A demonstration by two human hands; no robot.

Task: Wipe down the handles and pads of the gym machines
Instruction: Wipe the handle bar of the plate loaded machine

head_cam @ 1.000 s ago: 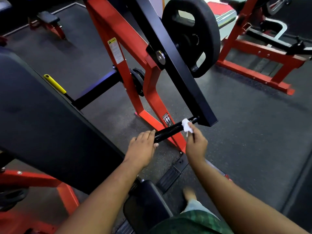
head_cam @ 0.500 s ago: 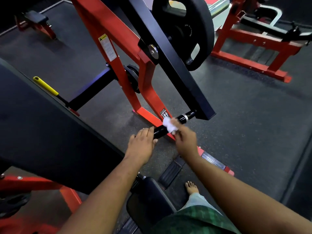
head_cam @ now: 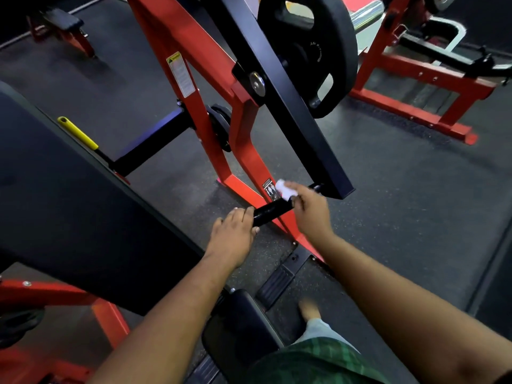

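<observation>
Your left hand [head_cam: 235,234] gripped the near end of the black handle [head_cam: 273,210] at the centre of the frame, fingers curled over the top of the bar. Your right hand [head_cam: 311,212] pinched a small white cloth [head_cam: 285,189] against the far end of that handle, thumb below the bar and fingers above. The cloth lay on the handle just beside the point where the bar joined the black lever arm [head_cam: 293,106].

The lever arm ran diagonally from the top centre of the frame down to the handle. A black weight plate [head_cam: 336,48] hung on it at upper right of centre. The red frame [head_cam: 213,87] stood behind the handle, with a white warning label [head_cam: 180,74] on its upright. A large black pad [head_cam: 69,206] filled the left of the frame, and a yellow lever [head_cam: 77,133] showed above its edge. A bare foot [head_cam: 309,307] rested on the dark rubber floor [head_cam: 401,217] at lower centre.
</observation>
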